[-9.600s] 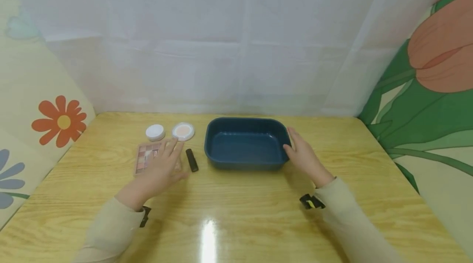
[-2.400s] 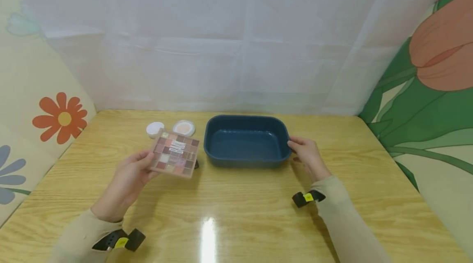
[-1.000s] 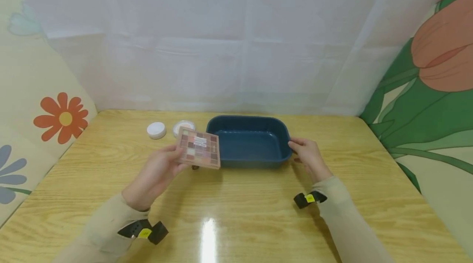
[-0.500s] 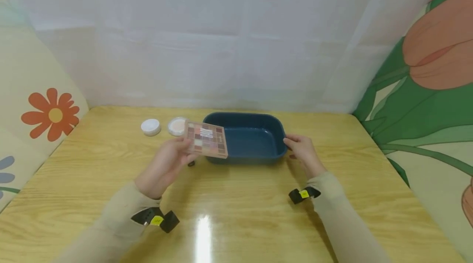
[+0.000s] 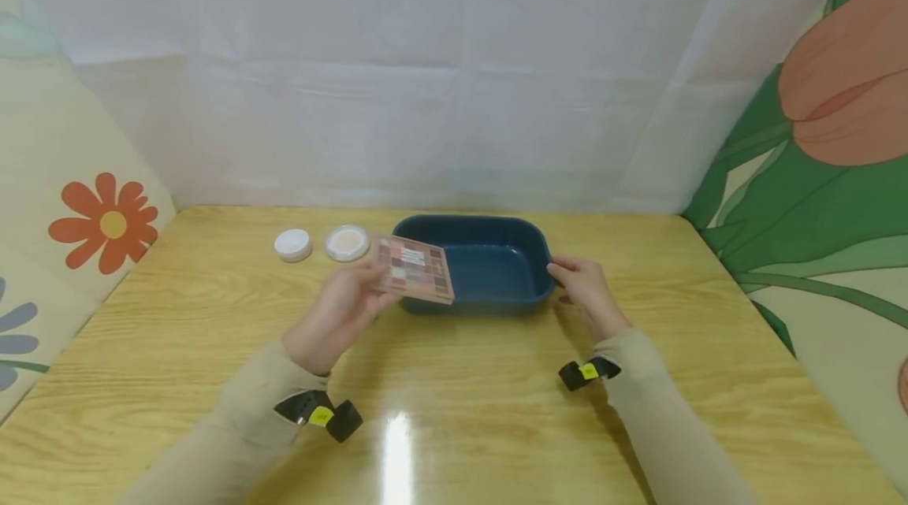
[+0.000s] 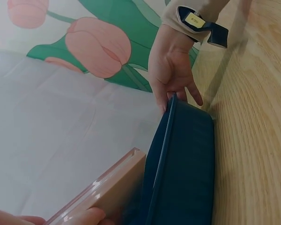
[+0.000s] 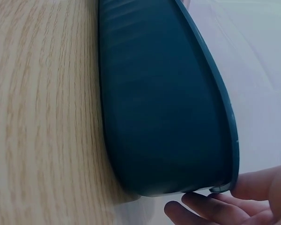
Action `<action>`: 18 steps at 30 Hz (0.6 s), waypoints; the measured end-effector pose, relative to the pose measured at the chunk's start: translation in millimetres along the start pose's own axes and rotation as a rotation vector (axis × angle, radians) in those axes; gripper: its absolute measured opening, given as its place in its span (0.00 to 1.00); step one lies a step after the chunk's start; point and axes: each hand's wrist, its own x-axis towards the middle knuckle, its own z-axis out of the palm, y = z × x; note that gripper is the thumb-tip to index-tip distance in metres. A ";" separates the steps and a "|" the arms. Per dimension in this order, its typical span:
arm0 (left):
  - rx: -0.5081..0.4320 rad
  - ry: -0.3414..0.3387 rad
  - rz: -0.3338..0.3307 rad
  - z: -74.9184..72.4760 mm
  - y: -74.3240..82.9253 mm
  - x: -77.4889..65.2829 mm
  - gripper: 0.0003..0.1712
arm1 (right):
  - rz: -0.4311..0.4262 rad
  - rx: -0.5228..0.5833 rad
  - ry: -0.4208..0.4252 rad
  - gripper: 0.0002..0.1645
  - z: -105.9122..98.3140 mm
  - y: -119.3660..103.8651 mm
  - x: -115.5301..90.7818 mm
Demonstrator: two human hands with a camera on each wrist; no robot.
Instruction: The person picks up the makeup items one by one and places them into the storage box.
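Observation:
My left hand (image 5: 344, 312) holds an eyeshadow palette (image 5: 414, 267) by its left edge, thumb on top. The palette is tilted and hangs over the left part of a dark blue rectangular basin (image 5: 500, 269); the left wrist view shows its edge (image 6: 114, 180) by the basin's rim. My right hand (image 5: 585, 292) pinches the basin's right end at the rim, with fingers (image 7: 215, 208) below the lip in the right wrist view. The basin stands upright on the table, and the part of its inside behind the palette is hidden.
On the wooden table (image 5: 468, 395), left of the basin, lie a round white jar (image 5: 293, 245) and a round compact with a pale centre (image 5: 347, 243). A white cloth (image 5: 426, 95) hangs behind the table's back edge. Flower-printed panels flank both sides.
The left hand has lifted the palette off the table and carried it right, over the basin. The right hand stays at the basin. The black tube is now out of sight behind the left hand.

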 end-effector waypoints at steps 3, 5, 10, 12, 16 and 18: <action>-0.019 0.003 -0.013 3.5 -0.6 1.4 0.30 | 0.002 -0.002 -0.001 0.27 -0.2 0.0 -0.8; -0.031 0.003 -0.018 6.1 -0.6 2.4 0.30 | 0.001 -0.005 -0.002 0.27 0.0 0.1 -1.0; -0.075 -0.015 -0.022 10.1 -0.6 5.9 0.30 | -0.006 -0.018 -0.001 0.27 0.2 0.6 0.0; -0.089 -0.022 -0.017 11.0 -0.4 7.9 0.30 | -0.007 -0.021 0.002 0.27 0.4 0.5 0.5; -0.116 -0.028 -0.020 14.4 -0.5 14.4 0.31 | -0.006 -0.017 0.002 0.27 0.1 1.0 0.8; -0.113 -0.025 -0.028 16.4 -1.2 18.3 0.31 | -0.004 -0.015 0.001 0.27 0.0 1.2 0.5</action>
